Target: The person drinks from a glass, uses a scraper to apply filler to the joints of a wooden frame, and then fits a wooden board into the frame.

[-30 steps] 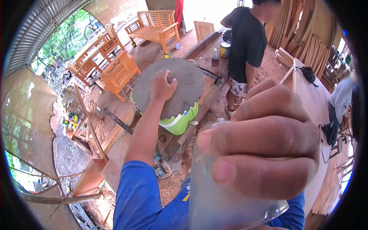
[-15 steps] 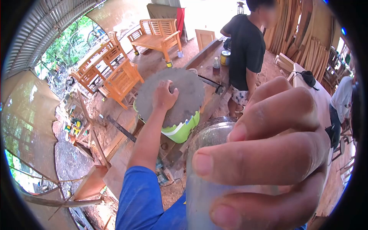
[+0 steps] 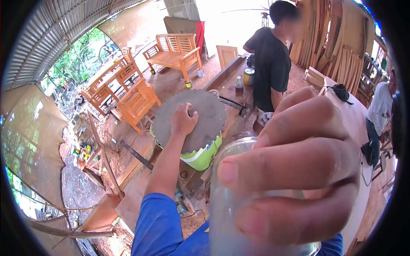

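Note:
My left hand [image 3: 184, 121] rests on a grey round disc with a jagged rim [image 3: 166, 115], its fingers curled near the disc's centre. Beneath the disc a light green container [image 3: 200, 160] shows. Very close to the camera, my right hand [image 3: 299, 170] is wrapped round a clear, cloudy glass or jar [image 3: 226, 213], whose rim shows at the top. Much of the jar is hidden by the fingers. What, if anything, the left fingers hold cannot be made out.
A person in a dark shirt [image 3: 270, 64] stands beyond the disc. Another person in white [image 3: 380, 104] is at the far right. Behind are a wooden bench [image 3: 173, 51], a wooden chair [image 3: 136, 102], a bottle [image 3: 239, 86], a yellow can [image 3: 248, 77] and upright planks [image 3: 333, 38].
The view has tilted up, so the scene sits lower. My right hand and the jar remain close to the camera, with the jar tilted a little differently. My left hand stays on the disc.

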### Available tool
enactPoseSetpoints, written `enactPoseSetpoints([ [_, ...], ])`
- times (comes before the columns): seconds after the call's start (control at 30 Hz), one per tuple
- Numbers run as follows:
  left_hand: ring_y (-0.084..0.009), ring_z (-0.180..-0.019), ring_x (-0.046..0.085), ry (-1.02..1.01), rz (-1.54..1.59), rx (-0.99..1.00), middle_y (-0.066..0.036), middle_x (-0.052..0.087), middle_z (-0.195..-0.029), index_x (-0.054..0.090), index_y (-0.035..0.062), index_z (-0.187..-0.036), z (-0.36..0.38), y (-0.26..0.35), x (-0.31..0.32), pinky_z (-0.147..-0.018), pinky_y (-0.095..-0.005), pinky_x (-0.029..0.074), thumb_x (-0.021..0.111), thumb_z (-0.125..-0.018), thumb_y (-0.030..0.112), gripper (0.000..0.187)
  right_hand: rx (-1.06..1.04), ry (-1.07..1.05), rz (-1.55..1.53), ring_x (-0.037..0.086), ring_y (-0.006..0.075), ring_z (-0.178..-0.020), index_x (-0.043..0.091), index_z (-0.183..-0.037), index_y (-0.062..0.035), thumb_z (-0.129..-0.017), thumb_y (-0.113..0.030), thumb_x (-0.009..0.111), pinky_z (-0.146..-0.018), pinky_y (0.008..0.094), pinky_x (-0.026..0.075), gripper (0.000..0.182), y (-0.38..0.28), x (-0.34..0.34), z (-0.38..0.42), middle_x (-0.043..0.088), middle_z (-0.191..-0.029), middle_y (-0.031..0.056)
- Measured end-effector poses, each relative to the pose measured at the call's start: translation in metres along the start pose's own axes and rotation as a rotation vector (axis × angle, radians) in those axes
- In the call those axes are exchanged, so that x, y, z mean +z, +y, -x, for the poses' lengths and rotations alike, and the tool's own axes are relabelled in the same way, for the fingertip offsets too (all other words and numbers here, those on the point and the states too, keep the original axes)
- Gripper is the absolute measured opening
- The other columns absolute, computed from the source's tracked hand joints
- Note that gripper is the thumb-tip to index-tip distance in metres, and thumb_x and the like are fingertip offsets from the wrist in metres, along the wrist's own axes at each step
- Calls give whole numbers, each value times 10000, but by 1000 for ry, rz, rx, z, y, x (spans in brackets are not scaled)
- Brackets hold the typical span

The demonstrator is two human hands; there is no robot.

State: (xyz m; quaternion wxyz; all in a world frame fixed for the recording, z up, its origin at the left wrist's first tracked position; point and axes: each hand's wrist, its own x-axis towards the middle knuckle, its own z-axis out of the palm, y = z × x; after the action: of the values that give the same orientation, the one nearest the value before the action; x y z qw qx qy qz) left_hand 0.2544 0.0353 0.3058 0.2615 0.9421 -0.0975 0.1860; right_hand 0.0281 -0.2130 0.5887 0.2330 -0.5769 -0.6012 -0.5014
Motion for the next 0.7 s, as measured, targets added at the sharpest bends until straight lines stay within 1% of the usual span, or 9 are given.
enactPoseSetpoints([
  [0.07, -337, -1067, 685, 7, 20, 26, -126, 653, -1181, 658, 117, -1245, -6, -14, 12, -910, -477, 561, 702, -884, 313, 413, 134, 28, -11, 527, 142, -708, 698, -1070, -197, -866, -236, 788, -551, 241, 370, 226, -11, 2, 1, 764, -968, 30],
  [0.17, -340, -1060, 684, -7, 18, 27, -129, 650, -1174, 657, 112, -1242, -9, -18, 17, -905, -478, 561, 703, -884, 313, 413, 382, 58, -60, 566, 160, -680, 699, -1057, -147, -859, -266, 798, -560, 256, 409, 252, -33, 6, 2, 768, -919, 68],
  [0.23, -341, -1054, 684, -8, 24, 26, -131, 649, -1167, 657, 109, -1241, -10, -20, 20, -902, -480, 561, 704, -884, 314, 414, 464, 56, -87, 604, 179, -673, 699, -1046, -122, -861, -285, 800, -572, 273, 444, 267, -34, 6, 7, 769, -887, 91],
  [0.37, -337, -1042, 686, -18, 60, 10, -133, 648, -1157, 659, 105, -1246, -8, -17, 18, -898, -485, 561, 706, -885, 310, 418, 524, 11, -113, 674, 215, -713, 696, -1044, -106, -869, -320, 801, -615, 317, 509, 295, -29, 4, 24, 772, -879, 115],
  [0.47, -332, -1036, 688, -16, 51, -2, -133, 650, -1153, 662, 104, -1249, -8, -18, 20, -896, -483, 562, 708, -884, 305, 419, 555, -4, -151, 691, 228, -734, 690, -1065, -101, -867, -361, 806, -637, 339, 531, 346, -24, 3, 34, 775, -899, 120],
  [0.57, -330, -1037, 689, -23, 22, -6, -131, 653, -1152, 665, 106, -1252, -6, -12, 13, -896, -482, 562, 708, -885, 305, 420, 563, -44, -119, 701, 243, -762, 686, -1097, -93, -847, -395, 827, -662, 351, 545, 417, -23, 2, 47, 777, -926, 128],
  [0.7, -329, -1045, 691, -34, 24, -14, -127, 657, -1167, 666, 111, -1257, -5, -7, 7, -907, -477, 563, 704, -887, 309, 421, 628, -109, -104, 716, 268, -824, 685, -1137, -68, -792, -374, 884, -698, 359, 559, 502, -27, -3, 52, 773, -971, 143],
])
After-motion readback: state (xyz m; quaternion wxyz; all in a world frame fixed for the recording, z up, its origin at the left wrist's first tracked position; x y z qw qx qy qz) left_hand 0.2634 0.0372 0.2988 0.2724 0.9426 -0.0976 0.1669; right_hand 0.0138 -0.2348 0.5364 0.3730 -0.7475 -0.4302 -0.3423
